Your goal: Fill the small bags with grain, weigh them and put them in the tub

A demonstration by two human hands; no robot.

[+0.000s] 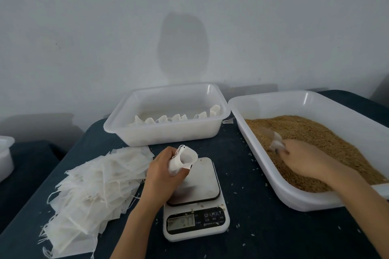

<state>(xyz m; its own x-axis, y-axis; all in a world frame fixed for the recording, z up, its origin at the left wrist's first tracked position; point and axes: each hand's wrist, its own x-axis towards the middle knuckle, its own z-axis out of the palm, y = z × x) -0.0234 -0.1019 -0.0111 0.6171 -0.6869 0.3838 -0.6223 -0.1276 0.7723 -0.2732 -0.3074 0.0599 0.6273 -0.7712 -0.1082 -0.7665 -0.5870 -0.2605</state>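
Head view is showing the filling step under way. The left hand (pixel 162 170) is gripping a small bag (pixel 185 159), mouth held open, just above the scale (pixel 195 200). The right hand (pixel 303 160), blurred, is curling round a scoop (pixel 275 141) in the grain (pixel 315 132), well apart from the bag. Next, I judge, the loaded scoop is needing a level carry across and a careful tip into that mouth.

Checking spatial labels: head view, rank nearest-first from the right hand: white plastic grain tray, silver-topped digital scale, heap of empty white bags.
1. White plastic grain tray, right: right hand in it.
2. Silver-topped digital scale, centre.
3. Heap of empty white bags, left.
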